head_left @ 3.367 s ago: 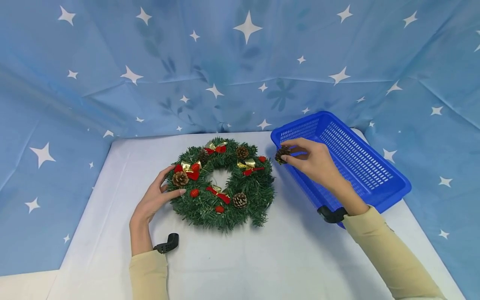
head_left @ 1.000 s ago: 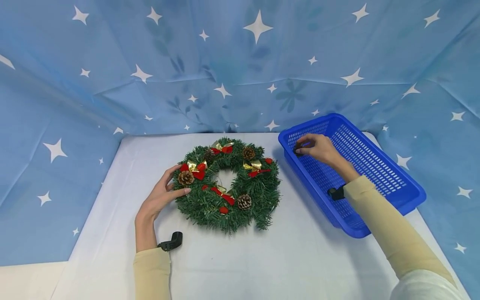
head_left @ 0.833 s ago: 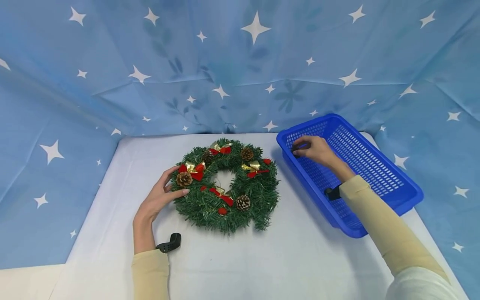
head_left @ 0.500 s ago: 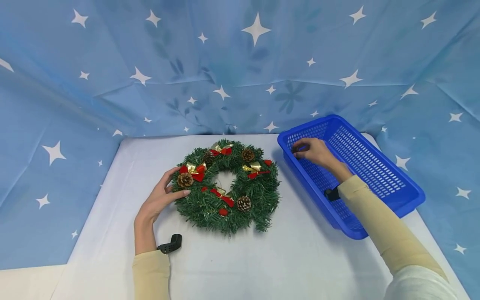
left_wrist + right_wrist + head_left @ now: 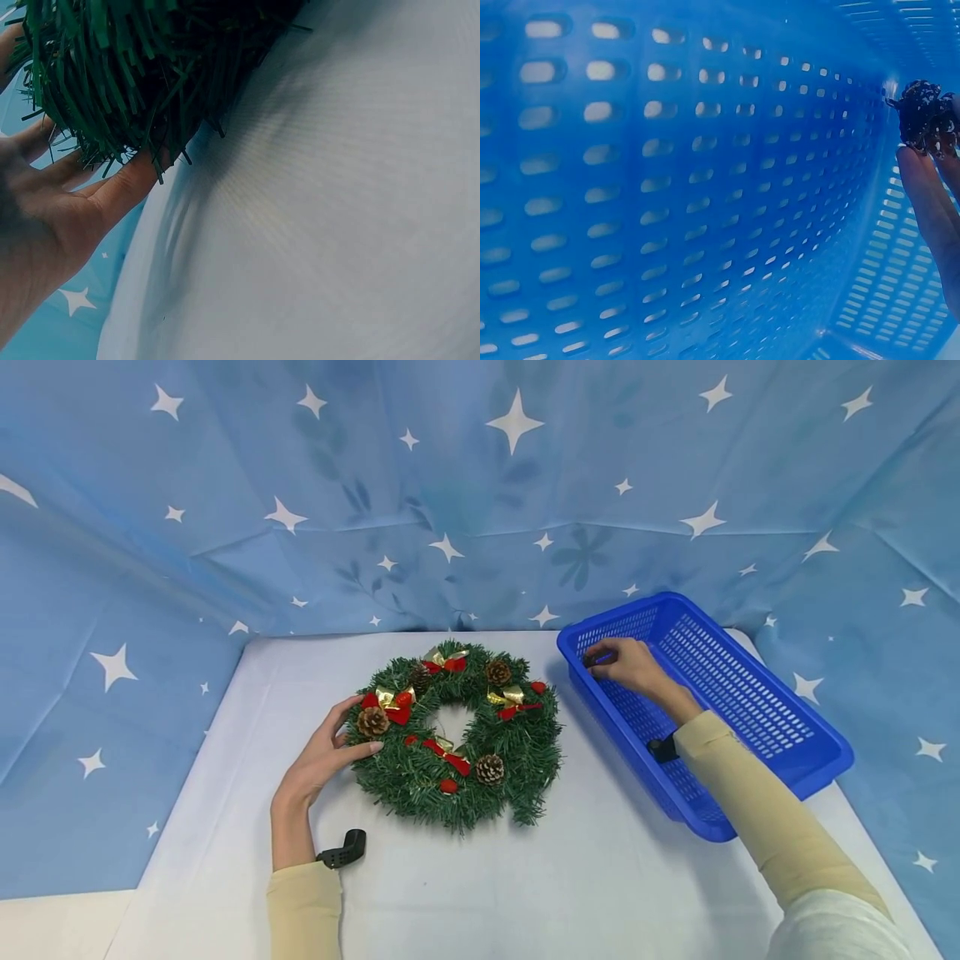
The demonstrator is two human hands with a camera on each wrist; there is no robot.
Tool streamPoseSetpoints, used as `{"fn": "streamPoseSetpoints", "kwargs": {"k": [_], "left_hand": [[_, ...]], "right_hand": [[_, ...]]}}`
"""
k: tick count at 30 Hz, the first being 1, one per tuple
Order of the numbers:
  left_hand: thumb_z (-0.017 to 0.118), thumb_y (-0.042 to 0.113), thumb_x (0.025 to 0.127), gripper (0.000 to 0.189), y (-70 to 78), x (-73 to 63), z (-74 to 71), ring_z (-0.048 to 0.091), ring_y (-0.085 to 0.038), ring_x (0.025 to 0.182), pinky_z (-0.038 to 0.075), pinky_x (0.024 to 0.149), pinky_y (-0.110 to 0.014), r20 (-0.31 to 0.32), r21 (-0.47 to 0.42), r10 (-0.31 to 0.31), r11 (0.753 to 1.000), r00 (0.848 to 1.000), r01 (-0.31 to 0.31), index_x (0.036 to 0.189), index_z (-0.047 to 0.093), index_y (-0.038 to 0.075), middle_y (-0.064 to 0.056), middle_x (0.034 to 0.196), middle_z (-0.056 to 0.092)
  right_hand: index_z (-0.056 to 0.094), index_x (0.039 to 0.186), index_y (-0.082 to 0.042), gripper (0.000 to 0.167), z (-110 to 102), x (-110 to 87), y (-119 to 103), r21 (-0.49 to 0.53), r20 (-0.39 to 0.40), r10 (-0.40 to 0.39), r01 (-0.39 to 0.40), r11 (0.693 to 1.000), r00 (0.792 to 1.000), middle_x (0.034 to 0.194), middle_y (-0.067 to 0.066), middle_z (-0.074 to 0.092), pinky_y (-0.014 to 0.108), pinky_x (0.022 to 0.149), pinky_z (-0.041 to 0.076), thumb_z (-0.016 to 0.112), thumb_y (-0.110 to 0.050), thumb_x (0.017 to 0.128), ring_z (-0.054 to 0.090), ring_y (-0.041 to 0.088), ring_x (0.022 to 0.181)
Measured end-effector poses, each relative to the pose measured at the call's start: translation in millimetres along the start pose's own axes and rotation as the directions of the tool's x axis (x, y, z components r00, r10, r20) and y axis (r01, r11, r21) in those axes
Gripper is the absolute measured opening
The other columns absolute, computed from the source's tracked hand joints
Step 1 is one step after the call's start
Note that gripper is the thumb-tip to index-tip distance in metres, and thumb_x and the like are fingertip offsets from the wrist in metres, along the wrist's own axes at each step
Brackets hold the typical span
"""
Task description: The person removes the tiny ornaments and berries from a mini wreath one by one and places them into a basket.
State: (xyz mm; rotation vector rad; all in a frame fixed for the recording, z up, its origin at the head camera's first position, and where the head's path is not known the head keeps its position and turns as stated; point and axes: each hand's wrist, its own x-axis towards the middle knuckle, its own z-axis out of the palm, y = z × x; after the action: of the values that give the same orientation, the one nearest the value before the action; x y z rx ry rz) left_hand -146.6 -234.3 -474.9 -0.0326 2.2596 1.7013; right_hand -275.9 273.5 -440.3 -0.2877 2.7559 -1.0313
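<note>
A green Christmas wreath (image 5: 465,802) lies on the white table, decorated with pine cones, red berries and red-and-gold bows. My left hand (image 5: 318,760) grips its left edge, thumb over the top and fingers at the outer side. The left wrist view shows the fingers (image 5: 124,184) partly buried under the green tinsel needles (image 5: 127,82). Inside the far left end of a blue plastic basket (image 5: 735,693), my right hand (image 5: 633,667) pinches a dark pine cone (image 5: 922,116) with pale tips. In the head view the fingers mostly cover that cone.
The basket's perforated wall (image 5: 667,150) runs close beside the right hand. White cloth (image 5: 480,893) covers the table between wreath and basket and toward the front. A blue star-patterned curtain (image 5: 480,485) borders the table at the back and sides.
From outside the basket's left rim, the right hand has moved right and into the basket with the pine cone. Over the last second it barely moves. The left hand stays on the wreath.
</note>
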Motion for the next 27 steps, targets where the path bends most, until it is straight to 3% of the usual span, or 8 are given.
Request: {"fn": "streamPoseSetpoints", "kwargs": {"k": [27], "left_hand": [[0.081, 0.034, 0.091, 0.095, -2.2, -0.3, 0.1, 0.005, -0.055, 0.155, 0.019, 0.118, -0.074, -0.002, -0.003, 0.006, 1.0, 1.0, -0.006, 0.164, 0.021, 0.037, -0.008, 0.174, 0.002]], "right_hand": [[0.068, 0.127, 0.002, 0.031, 6.1, 3.5, 5.9, -0.011, -0.002, -0.009, 0.009, 1.0, 1.0, 0.125, 0.025, 0.07, 0.047, 0.088, 0.06, 0.066, -0.003, 0.096, 0.071, 0.04, 0.11]]}}
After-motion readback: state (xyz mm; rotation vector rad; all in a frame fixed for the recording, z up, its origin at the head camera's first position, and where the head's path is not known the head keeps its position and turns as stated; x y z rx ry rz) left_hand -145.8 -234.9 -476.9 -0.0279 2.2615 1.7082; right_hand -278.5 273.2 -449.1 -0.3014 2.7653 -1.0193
